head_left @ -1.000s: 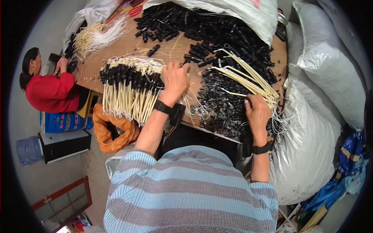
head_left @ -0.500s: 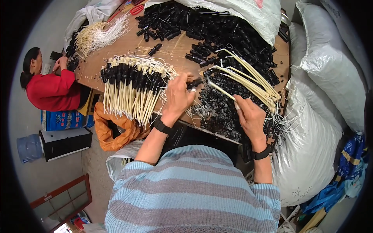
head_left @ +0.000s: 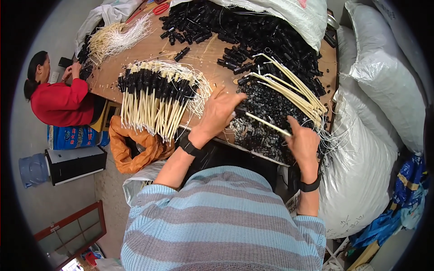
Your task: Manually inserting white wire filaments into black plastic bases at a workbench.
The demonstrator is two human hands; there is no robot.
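Tubing (head_left: 266, 123), slim, straight and cream, is pinched by the right hand (head_left: 304, 142) (left hand (head_left: 219, 110): cannot tell its grip).

Bare lane on the counter (head_left: 203, 61): between bundle (head_left: 149, 99) and black pile (head_left: 262, 38), one loose sleeve (head_left: 182, 54) in it. Left grip (head_left: 219, 110) blocks the near end, trailing wires (head_left: 202, 97) beside it. Lone rod (head_left: 266, 123) spans the gap toward right grip (head_left: 304, 142). Right side obstructed: rods (head_left: 294, 92) over bits (head_left: 264, 101), big sack (head_left: 361, 180) crowding that edge.
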